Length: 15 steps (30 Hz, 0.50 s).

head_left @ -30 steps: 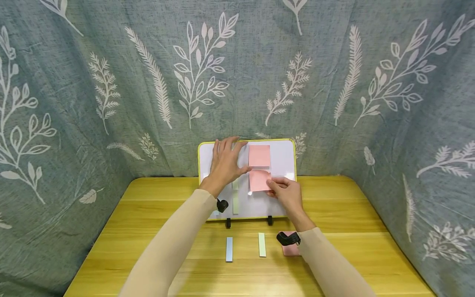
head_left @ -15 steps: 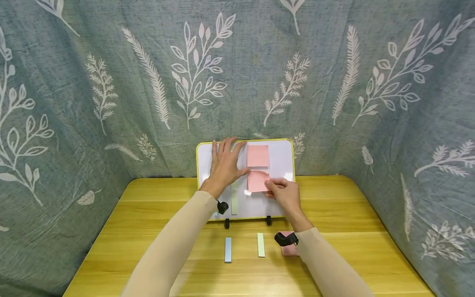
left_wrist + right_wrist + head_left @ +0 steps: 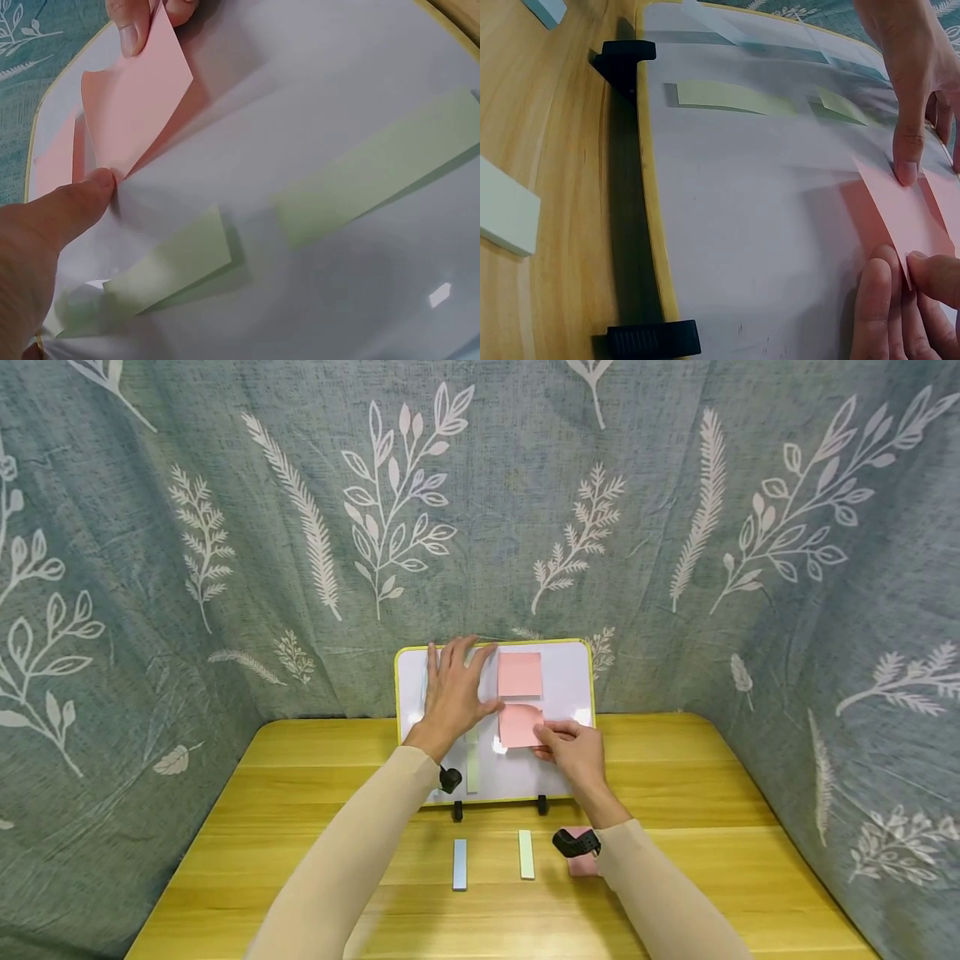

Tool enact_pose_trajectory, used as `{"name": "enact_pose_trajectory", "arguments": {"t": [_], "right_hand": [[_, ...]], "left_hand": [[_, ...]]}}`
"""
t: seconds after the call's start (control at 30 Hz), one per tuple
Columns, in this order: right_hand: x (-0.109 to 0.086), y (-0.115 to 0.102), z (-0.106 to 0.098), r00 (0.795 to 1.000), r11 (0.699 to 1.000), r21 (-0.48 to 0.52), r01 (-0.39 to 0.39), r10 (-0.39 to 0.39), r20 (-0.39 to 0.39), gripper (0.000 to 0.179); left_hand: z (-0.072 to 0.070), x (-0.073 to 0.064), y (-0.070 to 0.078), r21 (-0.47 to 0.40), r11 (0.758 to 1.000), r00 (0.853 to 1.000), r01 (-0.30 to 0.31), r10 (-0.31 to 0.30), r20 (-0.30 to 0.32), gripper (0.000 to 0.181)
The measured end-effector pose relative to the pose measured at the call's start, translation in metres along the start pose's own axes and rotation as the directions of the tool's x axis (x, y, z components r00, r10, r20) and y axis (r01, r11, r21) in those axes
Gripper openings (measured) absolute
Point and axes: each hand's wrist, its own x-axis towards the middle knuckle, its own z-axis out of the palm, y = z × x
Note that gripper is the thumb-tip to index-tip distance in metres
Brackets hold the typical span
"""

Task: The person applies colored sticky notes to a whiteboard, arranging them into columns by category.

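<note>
A white board [image 3: 562, 768] with a yellow rim stands propped up on the table. My right hand [image 3: 579, 756] pinches the right edge of a pink sticky note [image 3: 516, 727] between thumb and fingers. My left hand [image 3: 453, 693] spreads over the board's upper left, its thumb pressing the note's upper left corner against the board. In the left wrist view the note [image 3: 139, 97] bows away from the surface at the pinched side. Just above it, another pink sticky note [image 3: 519, 674] is stuck to the board. Pale green strips [image 3: 390, 161] are stuck left of the notes, partly hidden by my left hand in the head view.
On the wooden table [image 3: 300, 852] before the board lie a blue strip pad [image 3: 460, 864], a green strip pad [image 3: 527, 855] and a pink note pad [image 3: 582, 865], partly covered by my right wrist. Black feet [image 3: 542, 805] hold the board. Pale blue strips [image 3: 780, 51] line its left side.
Both hands keep their places on the pink sticky note. Its upper right corner curls forward slightly more than a second ago. The head view has shifted a little.
</note>
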Motion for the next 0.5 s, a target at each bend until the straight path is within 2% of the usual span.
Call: {"name": "enact_pose_trajectory", "arguments": {"t": [0.2,0.5], "right_hand": [[-0.001,-0.001,0.001,1.000,0.999,-0.036,0.009,-0.010,-0.018,0.034],[-0.002,-0.002,0.003,0.999,0.996,-0.088,0.031,-0.033,-0.032,0.031]], "left_hand": [[0.003,0.001,0.002,0.009,1.000,1.000,0.007,-0.007,-0.011,0.107],[0.010,0.001,0.011,0.075,0.996,0.998,0.045,-0.042,-0.038,0.115]]}}
